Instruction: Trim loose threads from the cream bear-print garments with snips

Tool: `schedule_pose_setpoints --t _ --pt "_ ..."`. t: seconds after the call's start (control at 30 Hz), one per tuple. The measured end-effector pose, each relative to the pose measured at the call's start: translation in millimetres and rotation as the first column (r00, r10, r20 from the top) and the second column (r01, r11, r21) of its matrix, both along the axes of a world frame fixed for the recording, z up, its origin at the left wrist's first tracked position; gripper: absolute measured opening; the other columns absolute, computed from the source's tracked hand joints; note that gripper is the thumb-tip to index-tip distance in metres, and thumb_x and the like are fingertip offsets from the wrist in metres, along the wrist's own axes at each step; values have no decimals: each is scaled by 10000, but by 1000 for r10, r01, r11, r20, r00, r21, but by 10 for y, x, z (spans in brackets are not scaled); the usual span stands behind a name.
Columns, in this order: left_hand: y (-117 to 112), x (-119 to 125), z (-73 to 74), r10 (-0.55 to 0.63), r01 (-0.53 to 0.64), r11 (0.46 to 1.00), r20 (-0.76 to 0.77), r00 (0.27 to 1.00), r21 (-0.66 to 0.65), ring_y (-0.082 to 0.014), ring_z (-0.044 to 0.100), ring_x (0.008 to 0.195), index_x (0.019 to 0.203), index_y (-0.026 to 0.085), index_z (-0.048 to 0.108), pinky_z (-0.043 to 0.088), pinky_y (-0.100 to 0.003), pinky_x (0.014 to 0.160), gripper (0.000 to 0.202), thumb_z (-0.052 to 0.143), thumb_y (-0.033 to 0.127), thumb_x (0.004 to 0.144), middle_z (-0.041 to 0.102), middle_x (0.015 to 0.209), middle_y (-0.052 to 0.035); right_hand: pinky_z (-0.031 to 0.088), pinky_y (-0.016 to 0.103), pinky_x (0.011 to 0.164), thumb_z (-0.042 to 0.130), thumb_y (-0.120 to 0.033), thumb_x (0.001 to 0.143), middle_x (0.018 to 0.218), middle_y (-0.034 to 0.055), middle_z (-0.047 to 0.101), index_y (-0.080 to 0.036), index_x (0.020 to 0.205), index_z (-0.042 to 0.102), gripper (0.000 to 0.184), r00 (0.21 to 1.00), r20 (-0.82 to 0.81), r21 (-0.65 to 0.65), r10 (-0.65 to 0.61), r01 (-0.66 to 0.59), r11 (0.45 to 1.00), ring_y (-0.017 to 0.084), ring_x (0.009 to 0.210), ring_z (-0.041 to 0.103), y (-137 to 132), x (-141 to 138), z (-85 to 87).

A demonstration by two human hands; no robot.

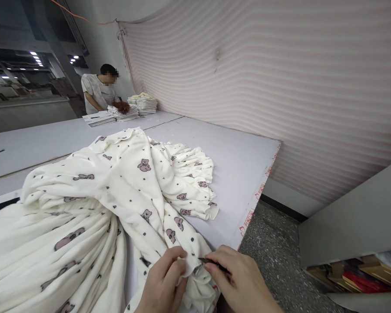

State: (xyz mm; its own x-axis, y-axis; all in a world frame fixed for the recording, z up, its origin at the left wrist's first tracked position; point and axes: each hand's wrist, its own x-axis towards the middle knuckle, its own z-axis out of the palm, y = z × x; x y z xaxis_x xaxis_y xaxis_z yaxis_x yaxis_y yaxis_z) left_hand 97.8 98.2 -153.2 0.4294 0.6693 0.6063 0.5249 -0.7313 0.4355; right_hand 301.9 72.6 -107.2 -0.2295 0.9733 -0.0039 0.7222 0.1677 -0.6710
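Observation:
A white, soft garment (130, 174) printed with pinkish-brown bears and small dark marks is spread in folds over the table. Near the table's front corner, my left hand (167, 278) pinches a gathered edge of it between thumb and fingers. My right hand (239, 276) is closed around a small dark pointed tool, which looks like thread snips (222, 266). Its tip reaches the fabric just right of my left fingers. Most of the tool is hidden in my palm. Ruffled, gathered fabric hangs below both hands.
The pale table (228, 174) ends at a right edge with red-printed tape. A person (96, 91) stands at the far end beside stacked white cloth (145, 104). A striped pinkish sheet (263, 65) hangs behind. At right, a grey cabinet (352, 217) stands on the speckled floor (280, 252).

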Motion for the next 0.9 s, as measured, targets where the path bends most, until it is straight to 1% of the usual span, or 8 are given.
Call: schedule_pose_setpoints --t 0.07,0.13,0.27,0.33,0.4,0.53,0.73,0.9 --pt "5 -8 8 -6 8 998 37 999 -65 -165 620 870 810 217 449 513 -244 712 208 436 10 804 599 1054 -92 448 247 684 579 -283 853 926 3 657 -270 1040 624 193 997 -55 11 -47 48 999 185 805 636 37 -29 -97" --pt "30 -4 48 -4 35 969 126 992 -244 -160 631 854 786 225 429 512 -239 717 172 455 60 831 633 1007 -64 454 251 696 575 -238 845 921 4 654 -251 1000 609 160 989 -119 25 -88 91 996 187 817 629 120 -71 -197" --pt "135 29 202 169 52 723 250 953 -688 -167 623 771 879 212 556 498 -222 675 91 516 293 880 646 804 -5 473 261 706 510 -195 877 867 27 654 -212 904 573 71 944 -268 22 -193 206 978 195 826 624 305 -154 -291" --pt "189 49 270 254 51 608 255 933 -792 -193 624 830 914 198 634 488 -239 726 199 553 370 855 675 836 -14 489 256 731 525 -198 871 898 38 653 -212 951 560 88 914 -361 34 -186 212 977 192 844 629 338 -180 -279" --pt "230 65 309 326 63 539 278 903 -840 -210 620 873 879 193 670 473 -252 779 234 584 404 828 692 861 -17 493 248 771 548 -194 859 965 45 653 -225 1023 563 168 898 -426 97 -109 165 981 190 892 631 337 -208 -261" --pt "280 77 305 310 119 531 323 894 -839 -198 596 825 845 182 663 461 -259 767 257 591 428 827 660 808 -14 482 244 747 551 -194 848 926 36 672 -229 954 615 128 913 -405 181 -42 126 975 193 864 635 367 -307 -283" --pt "366 70 275 223 108 545 268 937 -831 -210 606 855 962 183 674 452 -281 796 281 574 417 842 664 846 -34 451 207 589 475 -336 923 675 -12 617 -196 810 578 208 873 -472 48 -121 162 986 137 620 572 497 -401 -334" --pt "415 70 276 287 171 474 335 898 -864 -195 588 815 840 170 671 443 -261 762 302 600 462 815 657 802 -21 496 241 725 591 -290 856 892 44 665 -193 999 632 177 881 -470 21 -56 74 997 186 822 626 512 -216 -278"
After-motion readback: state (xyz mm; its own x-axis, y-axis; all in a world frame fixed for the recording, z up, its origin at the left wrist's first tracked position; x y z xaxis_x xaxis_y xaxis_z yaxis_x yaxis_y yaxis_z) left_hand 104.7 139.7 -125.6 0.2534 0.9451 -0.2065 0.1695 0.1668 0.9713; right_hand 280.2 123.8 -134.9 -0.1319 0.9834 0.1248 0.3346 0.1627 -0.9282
